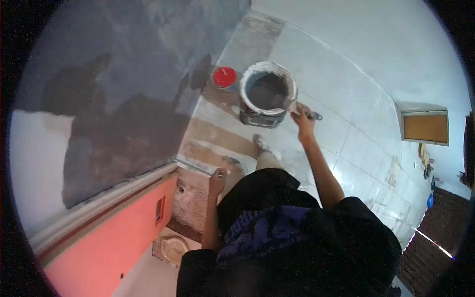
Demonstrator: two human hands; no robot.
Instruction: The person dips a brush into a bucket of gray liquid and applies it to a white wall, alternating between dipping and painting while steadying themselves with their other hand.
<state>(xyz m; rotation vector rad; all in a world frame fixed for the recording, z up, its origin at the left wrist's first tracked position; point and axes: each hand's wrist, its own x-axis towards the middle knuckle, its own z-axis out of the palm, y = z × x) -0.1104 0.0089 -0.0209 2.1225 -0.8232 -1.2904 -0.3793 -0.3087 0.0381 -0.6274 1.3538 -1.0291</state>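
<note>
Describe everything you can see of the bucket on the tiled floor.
The bucket is round and stands upright on the pale tiled floor, open, with no lid on. Its rim is caked white; the wall below looks dark and smeared. Inside is grey paste or paint. A red cap lies just beside it. The right hand, holding a dark tool, is at its rim.

The white tiled floor is streaked with grey and brown smears. A paint bucket stands on it, a red lid just beside
</note>
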